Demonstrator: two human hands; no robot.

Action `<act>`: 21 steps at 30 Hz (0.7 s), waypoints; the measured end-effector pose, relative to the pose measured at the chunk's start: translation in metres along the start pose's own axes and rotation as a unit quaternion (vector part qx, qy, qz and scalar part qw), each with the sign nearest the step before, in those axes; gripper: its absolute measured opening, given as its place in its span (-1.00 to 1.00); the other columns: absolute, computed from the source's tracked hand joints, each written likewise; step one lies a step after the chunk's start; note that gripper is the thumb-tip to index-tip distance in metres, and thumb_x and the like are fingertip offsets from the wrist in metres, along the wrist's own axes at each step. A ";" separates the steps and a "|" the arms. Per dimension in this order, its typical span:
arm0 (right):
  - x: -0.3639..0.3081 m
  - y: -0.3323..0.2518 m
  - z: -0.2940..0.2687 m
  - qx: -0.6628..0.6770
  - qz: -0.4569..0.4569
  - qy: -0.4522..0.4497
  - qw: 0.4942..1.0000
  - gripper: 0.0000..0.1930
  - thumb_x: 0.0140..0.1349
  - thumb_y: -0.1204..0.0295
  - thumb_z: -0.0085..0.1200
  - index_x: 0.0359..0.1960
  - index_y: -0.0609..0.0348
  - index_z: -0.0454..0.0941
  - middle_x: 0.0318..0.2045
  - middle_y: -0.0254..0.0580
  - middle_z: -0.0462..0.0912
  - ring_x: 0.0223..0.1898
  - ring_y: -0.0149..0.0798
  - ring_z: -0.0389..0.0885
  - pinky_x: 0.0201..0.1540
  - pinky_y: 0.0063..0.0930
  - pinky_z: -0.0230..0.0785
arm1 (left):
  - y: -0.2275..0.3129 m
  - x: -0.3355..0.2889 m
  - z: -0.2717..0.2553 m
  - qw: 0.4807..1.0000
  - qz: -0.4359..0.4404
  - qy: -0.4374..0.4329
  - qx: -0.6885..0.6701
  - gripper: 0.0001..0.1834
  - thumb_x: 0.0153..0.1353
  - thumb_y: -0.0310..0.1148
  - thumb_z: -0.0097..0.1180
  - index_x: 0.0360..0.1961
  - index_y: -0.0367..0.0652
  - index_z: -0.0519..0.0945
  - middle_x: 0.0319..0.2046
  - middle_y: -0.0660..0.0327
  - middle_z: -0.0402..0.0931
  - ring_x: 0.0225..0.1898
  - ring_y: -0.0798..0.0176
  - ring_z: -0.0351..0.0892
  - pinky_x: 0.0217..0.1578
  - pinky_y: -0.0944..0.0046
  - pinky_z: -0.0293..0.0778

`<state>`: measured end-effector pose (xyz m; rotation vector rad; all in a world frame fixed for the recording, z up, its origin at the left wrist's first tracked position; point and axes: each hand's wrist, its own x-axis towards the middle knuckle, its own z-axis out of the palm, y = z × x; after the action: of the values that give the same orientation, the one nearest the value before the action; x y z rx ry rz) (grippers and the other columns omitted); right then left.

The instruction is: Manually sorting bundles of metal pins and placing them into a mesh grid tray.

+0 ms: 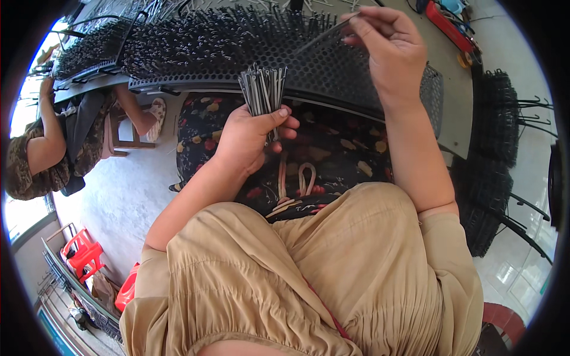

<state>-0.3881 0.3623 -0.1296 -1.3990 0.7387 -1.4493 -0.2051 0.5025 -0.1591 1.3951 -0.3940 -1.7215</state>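
Left hand: your left hand is closed around a bundle of thin metal rods, gripping their lower part; the upper ends stand up and fan slightly above your fist, just in front of the near edge of the tray.
Right hand: your right hand pinches a single rod between thumb and fingertips; the rod runs out to the left, lying low over the tray.
Tray: the perforated black tray sits on the table ahead of you, its far part packed with upright rods; the strip near your right hand shows bare holes.
Risk, bundle: you hold the bundle low, so the loose tops could splay and one could slide out onto your floral lap if your fist slackens.
Risk, single rod: it lies nearly flat, so its tip could skid across the mesh or knock the standing rods beside it.
Risk, crowding: the filled rows are dense; a sleeve or wrist brushing them could tilt several.
Nearby: another person sits at the left by a second filled tray, well apart from your hands.
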 end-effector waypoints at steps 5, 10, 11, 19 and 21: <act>0.005 -0.002 0.020 -0.137 -0.119 0.018 0.983 -0.91 0.22 0.68 0.11 -0.26 0.29 0.53 -0.38 -0.24 0.66 -0.39 -0.48 0.61 -0.33 -0.62 0.49 | -0.001 0.001 -0.008 1.000 -0.008 -0.011 0.010 -0.87 0.23 -0.41 0.15 -0.23 -0.20 0.54 -0.38 0.16 0.61 -0.42 0.30 0.59 -0.52 0.35 0.38; 0.003 0.006 0.022 -0.212 -0.128 -0.001 0.969 -0.94 0.22 0.68 0.11 -0.30 0.31 0.54 -0.39 -0.22 0.67 -0.40 -0.48 0.61 -0.33 -0.62 0.50 | 0.004 0.000 -0.009 0.999 -0.024 -0.012 0.028 -0.85 0.23 -0.43 0.14 -0.20 -0.23 0.53 -0.39 0.13 0.61 -0.42 0.30 0.59 -0.53 0.36 0.36; 0.003 0.005 0.022 -0.212 -0.128 -0.002 0.969 -0.94 0.22 0.68 0.11 -0.30 0.31 0.54 -0.39 -0.22 0.67 -0.40 -0.48 0.61 -0.33 -0.62 0.50 | 0.004 0.000 -0.010 0.999 -0.024 -0.013 0.028 -0.85 0.23 -0.43 0.14 -0.20 -0.23 0.53 -0.39 0.13 0.61 -0.42 0.30 0.59 -0.53 0.36 0.36; 0.006 -0.019 0.020 -0.225 -0.154 0.011 0.962 -0.91 0.18 0.69 0.14 -0.30 0.30 0.55 -0.40 -0.23 0.66 -0.38 -0.46 0.62 -0.33 -0.61 0.46 | 0.003 -0.001 -0.013 0.999 -0.019 -0.017 0.034 -0.84 0.23 -0.36 0.17 -0.24 -0.20 0.54 -0.40 0.18 0.62 -0.42 0.31 0.61 -0.52 0.33 0.40; 0.005 -0.018 0.020 -0.277 -0.161 -0.012 0.947 -0.92 0.18 0.69 0.14 -0.31 0.30 0.56 -0.40 -0.23 0.66 -0.39 -0.46 0.62 -0.33 -0.61 0.45 | 0.001 0.001 -0.014 0.999 -0.016 -0.020 0.027 -0.84 0.23 -0.36 0.17 -0.24 -0.20 0.54 -0.41 0.18 0.62 -0.42 0.31 0.61 -0.52 0.33 0.40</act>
<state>-0.3724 0.3678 -0.1078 -2.0393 0.9860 -1.5318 -0.1922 0.5049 -0.1634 1.4146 -0.4454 -1.7787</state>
